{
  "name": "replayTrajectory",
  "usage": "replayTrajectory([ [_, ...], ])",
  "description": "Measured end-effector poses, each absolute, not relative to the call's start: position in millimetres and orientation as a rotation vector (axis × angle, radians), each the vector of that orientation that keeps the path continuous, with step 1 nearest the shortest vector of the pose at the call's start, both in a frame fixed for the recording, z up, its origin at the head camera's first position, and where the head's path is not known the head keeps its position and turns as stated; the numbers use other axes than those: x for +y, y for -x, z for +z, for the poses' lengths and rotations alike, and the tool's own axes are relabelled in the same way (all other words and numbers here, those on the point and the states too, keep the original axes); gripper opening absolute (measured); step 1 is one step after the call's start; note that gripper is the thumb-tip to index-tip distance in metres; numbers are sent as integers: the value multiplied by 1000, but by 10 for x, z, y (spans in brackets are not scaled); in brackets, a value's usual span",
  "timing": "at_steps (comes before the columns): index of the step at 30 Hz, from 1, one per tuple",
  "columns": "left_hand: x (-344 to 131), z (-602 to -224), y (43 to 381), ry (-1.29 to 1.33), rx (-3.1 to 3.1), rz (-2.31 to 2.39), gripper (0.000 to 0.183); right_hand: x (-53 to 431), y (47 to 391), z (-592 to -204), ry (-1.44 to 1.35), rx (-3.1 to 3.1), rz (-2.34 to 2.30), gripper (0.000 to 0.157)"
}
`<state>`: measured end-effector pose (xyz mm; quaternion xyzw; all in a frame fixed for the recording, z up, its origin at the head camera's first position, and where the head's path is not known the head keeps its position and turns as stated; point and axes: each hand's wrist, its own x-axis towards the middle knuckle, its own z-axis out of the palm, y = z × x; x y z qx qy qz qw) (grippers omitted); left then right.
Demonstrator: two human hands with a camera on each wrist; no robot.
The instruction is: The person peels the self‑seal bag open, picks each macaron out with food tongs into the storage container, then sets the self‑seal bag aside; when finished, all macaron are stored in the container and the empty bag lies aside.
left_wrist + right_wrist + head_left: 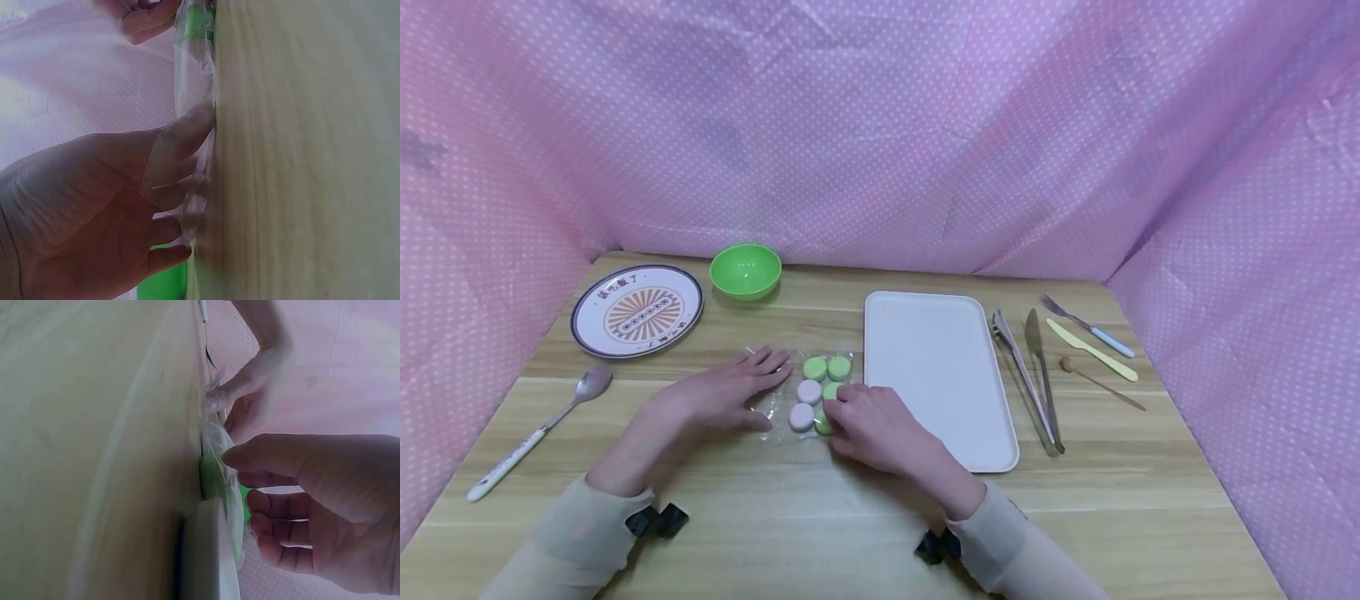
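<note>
A clear plastic bag [783, 402] lies flat near the table's middle, holding several round green pieces [815, 368] and pale pink pieces [801, 417] that look like macarons. My left hand [730, 392] rests on the bag's left end with its fingers spread; in the left wrist view its thumb and fingertips press the film [194, 87] to the table. Over the bag's right side lies my right hand [880, 425], covering some green pieces. Its fingers bend loosely beside the bag in the right wrist view, and no firm hold on the film shows.
A white rectangular tray [936, 375] stands just right of the bag, partly under the right hand. A patterned plate [638, 312], a green bowl [746, 272] and a spoon [542, 429] are left. Tongs [1026, 383], knives [1092, 349], a fork [1088, 326] and a honey dipper [1101, 383] lie right.
</note>
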<state>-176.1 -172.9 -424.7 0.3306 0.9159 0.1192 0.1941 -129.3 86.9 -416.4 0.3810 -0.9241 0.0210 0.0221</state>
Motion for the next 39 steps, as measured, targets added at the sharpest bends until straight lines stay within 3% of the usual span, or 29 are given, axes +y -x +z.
replayTrajectory([
  [13,-1709,-4241,1761,-934,2571,323,85,981,1354,-4090,-1192,-3001,279,12],
  [39,-1717,-4241,1753,-947,2566,344,84,1189,1472,-4003,-1204,-3107,355,19],
])
